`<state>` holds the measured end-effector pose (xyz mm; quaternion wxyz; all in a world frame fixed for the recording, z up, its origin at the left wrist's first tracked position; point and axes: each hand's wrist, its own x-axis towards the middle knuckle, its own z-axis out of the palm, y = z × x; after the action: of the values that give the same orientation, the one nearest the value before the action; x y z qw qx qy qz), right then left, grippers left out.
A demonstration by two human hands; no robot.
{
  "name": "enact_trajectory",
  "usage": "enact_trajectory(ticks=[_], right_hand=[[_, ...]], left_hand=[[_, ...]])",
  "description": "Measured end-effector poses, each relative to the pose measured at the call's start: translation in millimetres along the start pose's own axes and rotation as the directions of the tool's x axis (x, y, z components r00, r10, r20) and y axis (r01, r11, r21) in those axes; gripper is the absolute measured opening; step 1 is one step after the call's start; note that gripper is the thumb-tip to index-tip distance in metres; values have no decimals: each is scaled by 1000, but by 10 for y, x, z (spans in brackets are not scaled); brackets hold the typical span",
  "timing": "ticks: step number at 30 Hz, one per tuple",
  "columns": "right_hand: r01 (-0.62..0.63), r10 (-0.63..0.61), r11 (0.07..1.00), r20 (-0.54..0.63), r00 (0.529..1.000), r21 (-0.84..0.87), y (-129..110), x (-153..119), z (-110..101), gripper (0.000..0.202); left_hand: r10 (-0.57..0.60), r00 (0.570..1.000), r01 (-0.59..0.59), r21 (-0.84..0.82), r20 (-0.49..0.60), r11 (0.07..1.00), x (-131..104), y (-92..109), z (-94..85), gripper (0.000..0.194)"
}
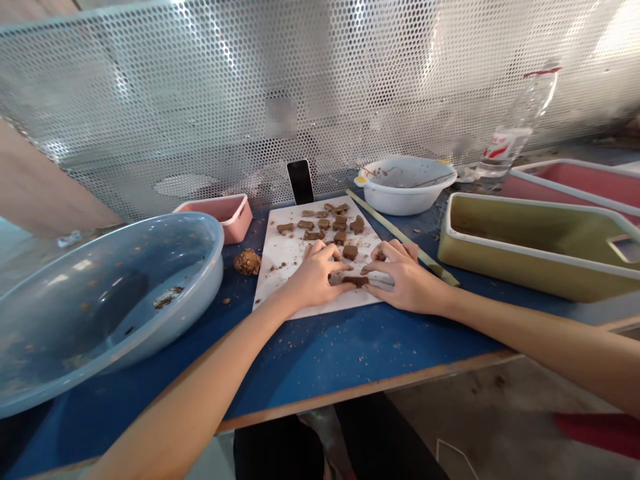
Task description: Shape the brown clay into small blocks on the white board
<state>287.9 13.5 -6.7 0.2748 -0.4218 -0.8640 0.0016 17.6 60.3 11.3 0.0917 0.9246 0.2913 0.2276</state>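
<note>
Between my two hands a small brown clay-like piece [355,281] lies on a white board [280,243]. My left hand [320,277] is at the piece's left end, thumb and forefinger curled onto it. At the right end, the thumb and forefinger of my right hand [403,277] close on the same piece. Just beyond my fingers is a blocky brown piece [351,252]. Farther up the board lie several similar shaped pieces [323,225], with crumbs scattered around them. A rough brown lump [247,262] rests on the blue table left of the board.
A large blue basin [200,293] stands at left, near a pink container [240,223]. Behind the board a phone [301,181] leans upright. A pale stick [400,233] lies along the board's right. Beyond are a white basin [407,200], green container [520,260] and bottle [515,127].
</note>
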Motion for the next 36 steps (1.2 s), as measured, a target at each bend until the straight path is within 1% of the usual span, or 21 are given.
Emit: enact_trajectory(ticks=[2, 6, 10, 14, 17, 20, 22, 24, 26, 29, 31, 36], right_hand=[[-2, 2, 1000, -11, 1000, -6, 0, -3, 1, 21], [4, -4, 1000, 6, 1000, -6, -7, 4, -4, 14], [-1, 1, 1000, 19, 1000, 0, -7, 5, -12, 15], [1, -1, 1000, 6, 1000, 10, 7, -4, -12, 16], [1, -1, 1000, -3, 1000, 9, 11, -10, -20, 22], [29, -29, 1000, -5, 1000, -6, 3, -18, -40, 24], [74, -74, 997, 7, 997, -17, -5, -23, -58, 27], [122, -121, 992, 35, 992, -35, -12, -26, -77, 31], [155, -152, 987, 59, 987, -52, -16, -27, -92, 30], [174, -170, 981, 46, 984, -92, -24, -31, -105, 30], [188, -185, 974, 36, 982, -124, -31, -34, -109, 30], [222, -215, 964, 64, 974, -146, -53, -37, -112, 29]], left_hand=[[2, 1000, -2, -5, 2, 1000, -2, -7, -19, 32], [23, 998, -21, -29, 52, 999, 5, 8, -21, 20], [21, 999, -19, -43, 46, 999, 10, 9, -4, 15], [32, 999, -31, -34, 22, 999, -3, -19, -17, 20], [17, 1000, -17, -20, 2, 1000, -14, -27, -44, 27], [11, 1000, -11, -25, 14, 1000, -20, -8, -68, 21], [14, 1000, -13, -29, 27, 999, -22, 9, -81, 17], [24, 999, -23, -22, 38, 999, -23, 19, -91, 21], [43, 998, -43, -9, 45, 999, -22, 18, -99, 33], [73, 995, -74, 8, 60, 997, -20, 6, -107, 44], [91, 993, -92, 12, 73, 996, -18, 3, -111, 44], [110, 991, -113, 34, 81, 993, -14, 31, -128, 40]])
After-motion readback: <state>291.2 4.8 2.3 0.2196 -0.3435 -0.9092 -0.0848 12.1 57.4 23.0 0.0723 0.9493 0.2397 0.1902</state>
